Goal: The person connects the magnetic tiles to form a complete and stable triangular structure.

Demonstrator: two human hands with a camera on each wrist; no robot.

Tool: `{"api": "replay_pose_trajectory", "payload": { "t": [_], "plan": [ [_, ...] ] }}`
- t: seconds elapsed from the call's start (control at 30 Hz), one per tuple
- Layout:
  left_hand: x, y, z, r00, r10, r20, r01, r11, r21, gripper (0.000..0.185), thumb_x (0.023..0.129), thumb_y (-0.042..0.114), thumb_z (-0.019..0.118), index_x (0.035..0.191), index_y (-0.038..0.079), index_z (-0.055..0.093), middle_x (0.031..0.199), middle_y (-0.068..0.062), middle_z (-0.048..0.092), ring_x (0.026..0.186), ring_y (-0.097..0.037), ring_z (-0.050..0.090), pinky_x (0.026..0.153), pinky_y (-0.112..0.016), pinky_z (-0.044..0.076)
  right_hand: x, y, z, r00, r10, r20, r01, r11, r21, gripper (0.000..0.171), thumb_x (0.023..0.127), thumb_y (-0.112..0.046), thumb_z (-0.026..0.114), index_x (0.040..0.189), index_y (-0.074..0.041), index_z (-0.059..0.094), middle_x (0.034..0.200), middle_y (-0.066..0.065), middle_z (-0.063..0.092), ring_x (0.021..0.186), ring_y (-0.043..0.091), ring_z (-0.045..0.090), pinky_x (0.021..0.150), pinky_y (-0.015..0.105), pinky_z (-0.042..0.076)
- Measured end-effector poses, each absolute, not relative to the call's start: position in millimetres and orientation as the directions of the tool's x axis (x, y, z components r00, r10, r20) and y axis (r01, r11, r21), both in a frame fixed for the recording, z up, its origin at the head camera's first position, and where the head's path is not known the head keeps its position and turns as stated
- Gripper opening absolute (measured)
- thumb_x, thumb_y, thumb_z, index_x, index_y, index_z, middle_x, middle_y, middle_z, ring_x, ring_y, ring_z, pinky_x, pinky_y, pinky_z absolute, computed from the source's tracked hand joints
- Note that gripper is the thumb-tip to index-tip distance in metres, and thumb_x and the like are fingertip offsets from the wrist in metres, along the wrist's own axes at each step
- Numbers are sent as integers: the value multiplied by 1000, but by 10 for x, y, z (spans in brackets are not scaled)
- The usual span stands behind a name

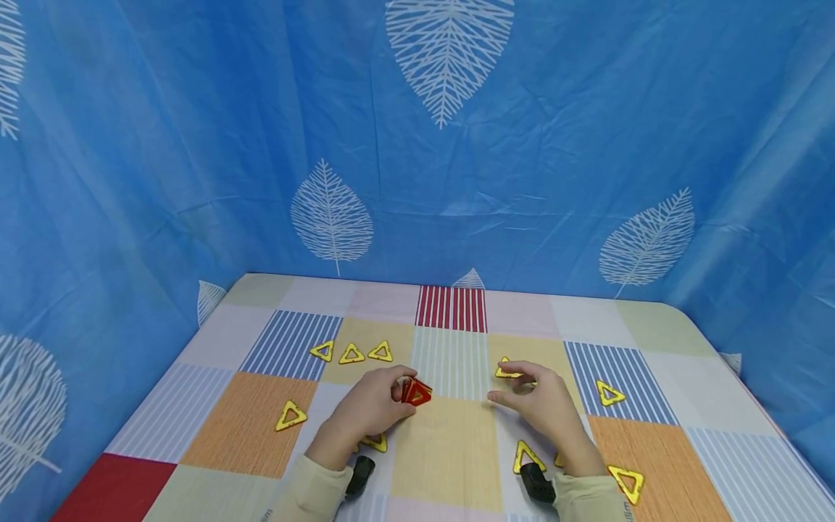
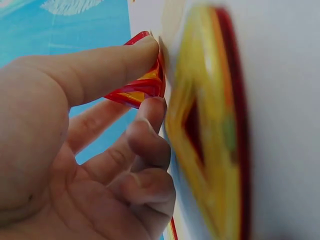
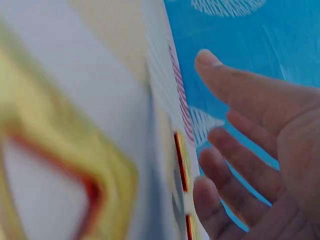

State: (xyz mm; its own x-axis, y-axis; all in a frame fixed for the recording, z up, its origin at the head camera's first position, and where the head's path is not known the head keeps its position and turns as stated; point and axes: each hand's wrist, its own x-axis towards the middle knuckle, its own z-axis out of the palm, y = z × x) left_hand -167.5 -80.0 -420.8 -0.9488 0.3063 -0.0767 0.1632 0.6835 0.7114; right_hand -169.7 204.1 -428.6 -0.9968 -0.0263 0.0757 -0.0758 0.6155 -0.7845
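Item, red triangle (image 1: 416, 392): sat left of the tabletop's (image 1: 450, 449) middle, tilted, yellow showing within the red; whether it was one piece or several layered could not be told, nor whether it touched the cloth

Item, left hand (image 1: 372, 399): thumb and forefinger pinched the red triangle at its side, the remaining fingers bent behind it

Item, right hand (image 1: 548, 406): fingers loosely curved, thumb well parted from them, nothing held; its gap faced left

Relation of note: the red triangle projected from the left fingertips towards the tabletop's right edge, in line with the right hand's gap yet well apart from it; the left hand was nearer, having hold of it; no long axis could be made out

Item, yellow triangle (image 1: 500, 371): lay just beyond the right fingertips, partly covered by them; contact uncertain

Item, three yellow triangles (image 1: 352, 359): lay in a row beyond the left hand, towards the tabletop's far left corner

Item, further yellow triangles: one towards the left edge (image 1: 291, 423), one partly hidden below the left hand (image 1: 382, 441), one beside the right wrist (image 1: 518, 458), two towards the right edge (image 1: 613, 401) (image 1: 625, 471)

Item, blue curtain (image 1: 522, 159): hung behind the far edge, printed with white leaves
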Motion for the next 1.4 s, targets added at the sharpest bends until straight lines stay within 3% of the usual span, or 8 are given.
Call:
{"api": "replay_pose_trajectory", "payload": {
  "t": [0.33,0.53,0.73,1.13,1.4],
  "plan": [
    [-1698,-856,-4230,-953,288,-94,127,661,740,51,87,10,79,135,8,62,80,-5,51,53,-15,47,44,-31,43,-1679,2455,-4277,-985,170,-34,134,622,-772,73,77,-32,90,138,-4,60,127,20,62,105,32,57,70,36,49],
    [-1695,-861,-4231,-951,296,-95,127,648,751,51,87,8,79,136,8,62,81,-5,50,52,-14,46,43,-31,43,-1682,2516,-4304,-974,203,-104,212,640,-738,80,81,-33,87,145,-2,51,141,25,53,115,38,55,88,51,47],
    [-1700,-863,-4234,-948,306,-87,140,646,751,51,88,9,78,136,8,62,81,-5,51,52,-14,46,43,-30,42,-1711,2523,-4375,-984,123,-129,178,676,-715,77,92,-28,77,151,4,39,148,30,42,133,49,41,103,61,37],
    [-1699,-847,-4228,-949,300,-98,129,652,748,51,88,10,78,137,9,62,83,-5,50,53,-14,47,44,-30,43,-1708,2537,-4420,-994,83,-77,113,714,-691,64,97,-18,70,148,8,42,144,33,42,130,48,42,103,61,36],
    [-1706,-853,-4233,-951,289,-110,112,654,748,52,89,11,78,137,10,61,83,-4,50,54,-14,47,44,-29,42,-1712,2539,-4413,-992,100,-83,129,700,-702,52,96,-16,71,141,5,54,139,30,48,119,42,49,96,59,40]
  ]
}}
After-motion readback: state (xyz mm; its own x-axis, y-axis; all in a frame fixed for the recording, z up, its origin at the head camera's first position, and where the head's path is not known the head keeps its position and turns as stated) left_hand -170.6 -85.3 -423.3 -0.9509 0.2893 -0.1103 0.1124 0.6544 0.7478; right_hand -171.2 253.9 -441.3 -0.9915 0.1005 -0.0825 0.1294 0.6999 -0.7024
